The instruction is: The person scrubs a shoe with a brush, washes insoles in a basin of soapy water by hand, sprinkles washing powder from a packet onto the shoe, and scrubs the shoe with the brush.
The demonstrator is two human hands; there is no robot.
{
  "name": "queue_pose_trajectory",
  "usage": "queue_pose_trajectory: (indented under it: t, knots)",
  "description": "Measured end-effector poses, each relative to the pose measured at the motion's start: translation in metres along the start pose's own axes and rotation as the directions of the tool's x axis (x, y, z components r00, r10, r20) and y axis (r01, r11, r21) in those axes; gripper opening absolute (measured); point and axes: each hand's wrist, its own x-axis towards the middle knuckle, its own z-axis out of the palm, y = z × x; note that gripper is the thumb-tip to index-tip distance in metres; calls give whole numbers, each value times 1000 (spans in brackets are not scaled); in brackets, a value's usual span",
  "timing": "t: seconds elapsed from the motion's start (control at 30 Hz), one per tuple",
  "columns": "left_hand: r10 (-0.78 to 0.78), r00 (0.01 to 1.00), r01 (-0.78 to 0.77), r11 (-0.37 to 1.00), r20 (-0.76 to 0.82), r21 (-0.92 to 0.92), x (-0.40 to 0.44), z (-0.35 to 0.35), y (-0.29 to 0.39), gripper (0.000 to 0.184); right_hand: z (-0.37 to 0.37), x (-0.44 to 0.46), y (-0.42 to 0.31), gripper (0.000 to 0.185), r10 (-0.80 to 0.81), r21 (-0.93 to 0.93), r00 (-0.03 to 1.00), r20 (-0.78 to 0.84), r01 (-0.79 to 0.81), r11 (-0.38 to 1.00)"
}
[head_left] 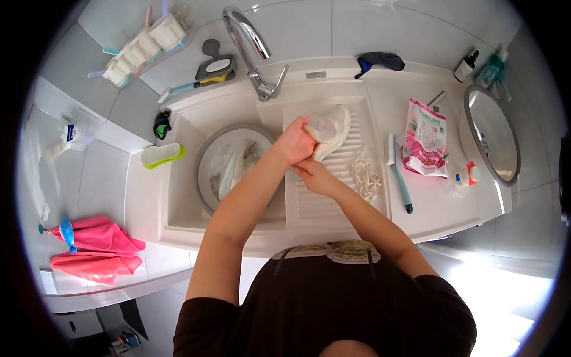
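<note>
A wet-looking white shoe [339,132] is held over the ribbed draining side of the sink, its opening facing up. My left hand [297,143] is closed around its near left side, fingers partly at the opening. Just below, my right hand [317,177] is closed at the shoe's lower end, close under the left hand; its fingertips are partly hidden. A second white shoe [233,172] lies in a grey-rimmed round basin [205,193] of cloudy water, left of my hands. Loose white shoelaces [366,177] lie on the ribs to the right.
The tap [264,83] rises behind the sink [178,223]. On the right counter are a scrub brush [399,178], a pink-and-white pouch [426,140], a small orange-capped bottle [468,174] and a grey-rimmed tub [516,166]. A green-edged brush [163,155] lies on the left edge.
</note>
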Motion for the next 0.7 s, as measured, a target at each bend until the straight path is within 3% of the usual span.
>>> queue_pose_trajectory:
  t: [0.07, 0.2, 0.3, 0.37, 0.4, 0.47, 0.5, 0.57, 0.7]
  knots:
    - [-34, 999, 34, 999, -15, -8, 0, -1, 0, 56, -7, 0, -9, 25, 261, 306, 953, 156, -297, 904]
    - [-49, 997, 47, 998, -51, -37, 5, -4, -1, 55, 3, -8, 8, 22, 319, 370, 947, 41, -311, 875]
    - [-42, 999, 42, 998, 7, -37, 4, -13, 1, 54, 0, -7, 5, 18, 325, 369, 944, -49, -285, 884]
    - [20, 999, -18, 999, 32, -35, 2, -16, 1, 53, -13, -5, -11, 16, 232, 94, 972, -42, -227, 969]
    - [21, 999, -20, 999, 31, -34, 1, -18, 2, 53, -17, -4, -13, 16, 230, 95, 972, -41, -225, 970]
    - [44, 999, -43, 999, 11, -22, -2, -22, 3, 56, -26, -4, -14, 9, -40, -355, 999, -16, 32, 934]
    - [46, 999, -46, 999, 11, -24, -4, -26, 4, 56, -33, -3, -17, 9, -41, -355, 999, -14, 34, 934]
    - [13, 998, -15, 999, 61, 31, -6, -32, 6, 54, -49, 0, -19, 4, -134, -570, 985, 111, 174, 803]
    - [29, 986, -32, 999, 162, 17, -3, -33, 4, 54, -72, 13, -13, 2, -250, -616, 948, 196, 317, 721]
